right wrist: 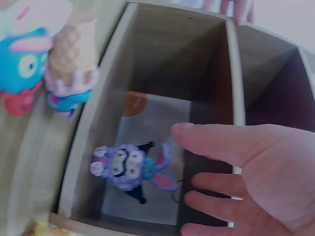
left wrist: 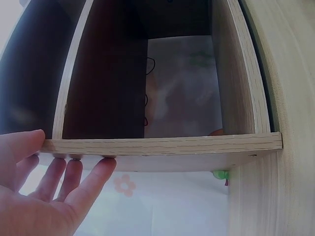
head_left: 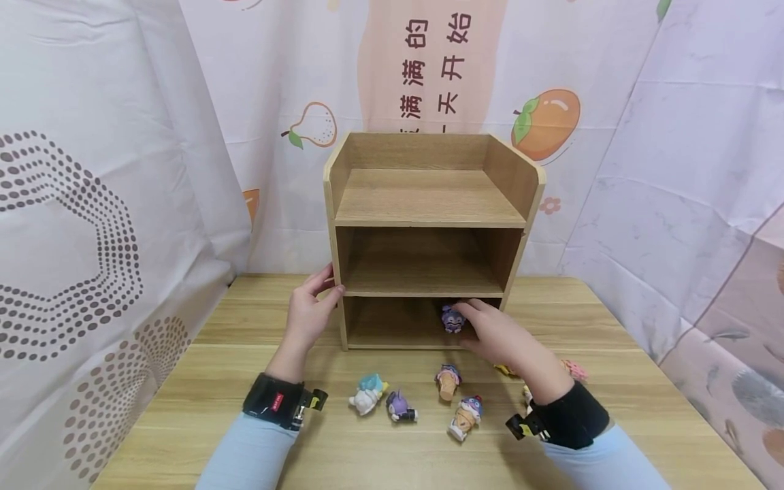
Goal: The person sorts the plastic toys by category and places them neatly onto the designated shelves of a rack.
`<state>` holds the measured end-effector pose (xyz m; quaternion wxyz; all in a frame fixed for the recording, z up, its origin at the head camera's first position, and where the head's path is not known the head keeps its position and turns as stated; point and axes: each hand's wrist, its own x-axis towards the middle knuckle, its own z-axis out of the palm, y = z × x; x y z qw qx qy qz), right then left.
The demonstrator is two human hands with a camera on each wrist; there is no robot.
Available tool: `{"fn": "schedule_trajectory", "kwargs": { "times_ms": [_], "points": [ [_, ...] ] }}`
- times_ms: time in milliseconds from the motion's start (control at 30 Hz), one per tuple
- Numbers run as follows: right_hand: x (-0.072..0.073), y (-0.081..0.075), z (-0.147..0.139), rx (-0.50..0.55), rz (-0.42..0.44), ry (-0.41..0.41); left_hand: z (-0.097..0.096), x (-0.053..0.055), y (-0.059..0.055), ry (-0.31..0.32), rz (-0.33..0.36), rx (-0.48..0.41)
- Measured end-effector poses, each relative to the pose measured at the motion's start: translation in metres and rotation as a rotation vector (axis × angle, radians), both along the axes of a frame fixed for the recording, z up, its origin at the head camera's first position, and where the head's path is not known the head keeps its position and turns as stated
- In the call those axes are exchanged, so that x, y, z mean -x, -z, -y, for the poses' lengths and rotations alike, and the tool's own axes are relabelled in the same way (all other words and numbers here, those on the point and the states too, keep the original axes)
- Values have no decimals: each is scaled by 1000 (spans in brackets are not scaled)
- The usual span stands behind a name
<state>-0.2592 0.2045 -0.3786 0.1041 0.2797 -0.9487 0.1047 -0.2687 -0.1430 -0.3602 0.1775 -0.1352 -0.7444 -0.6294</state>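
Observation:
A wooden shelf unit point(head_left: 429, 197) stands on the table, facing me. My left hand point(head_left: 308, 313) holds its left side panel, with the thumb at the front edge and fingertips against the outer face point(left wrist: 93, 187). Inside the bottom compartment, near its right end, stands a small purple figurine point(head_left: 453, 320) with dark pointed ears or horns. My right hand point(head_left: 499, 333) is beside that figurine. In the right wrist view, a gap shows between the spread fingers point(right wrist: 216, 206) and the figurine point(right wrist: 129, 167).
In front of the shelf lie a white-and-blue figurine point(head_left: 366, 395), a purple one point(head_left: 399, 407) and two ice-cream-cone figurines point(head_left: 448, 384) point(head_left: 465, 418). Near the right forearm are a yellow piece point(head_left: 505, 369) and a pink one point(head_left: 575, 370). Printed curtains point(head_left: 294, 204) hang behind.

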Motion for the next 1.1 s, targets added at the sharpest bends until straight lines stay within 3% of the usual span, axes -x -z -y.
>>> {"fn": "schedule_trajectory", "kwargs": {
  "times_ms": [233, 467, 633, 833, 1100],
  "points": [
    [-14, -18, -3, 16, 16, -28, 0, 2, 1, -5, 13, 4],
    [-23, -33, -3, 91, 14, -38, 5, 24, 23, -11, 11, -15],
    [-29, -39, -4, 171, 34, -53, 7, 28, 29, -15, -6, -16],
    [-34, -41, -7, 277, 68, -56, 7, 28, 31, -20, -28, -1],
    [-34, -32, -5, 340, 123, -43, 7, 28, 30, -28, -23, 4]
  ]
}}
